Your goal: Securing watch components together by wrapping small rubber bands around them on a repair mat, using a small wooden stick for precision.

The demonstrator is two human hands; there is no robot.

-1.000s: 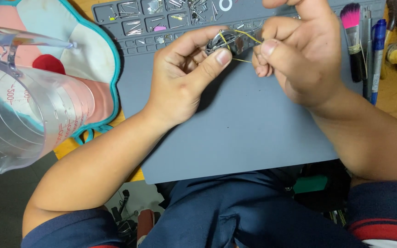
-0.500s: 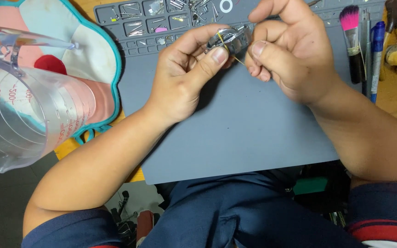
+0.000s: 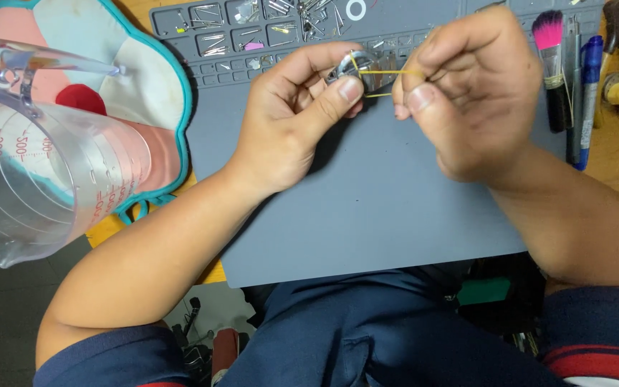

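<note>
- Pinched between my left hand (image 3: 291,125) thumb and fingers is a small metal part (image 3: 352,68), over the top of the grey mat (image 3: 367,208); my right hand (image 3: 478,93) fingers are pressed together on a yellow rubber band (image 3: 388,72) stretched across it.
- Most of the part is hidden by my fingers and blurred; its kind I cannot tell.
- Beside my right hand lie a pink-tipped brush (image 3: 552,57) and blue pen (image 3: 587,93); a clear measuring jug (image 3: 37,179) stands well left.
- Half a second ago the band sat slack; now it is pulled taut.

Bare mat (image 3: 367,215) ahead (jug (image 3: 44,165) left).
</note>
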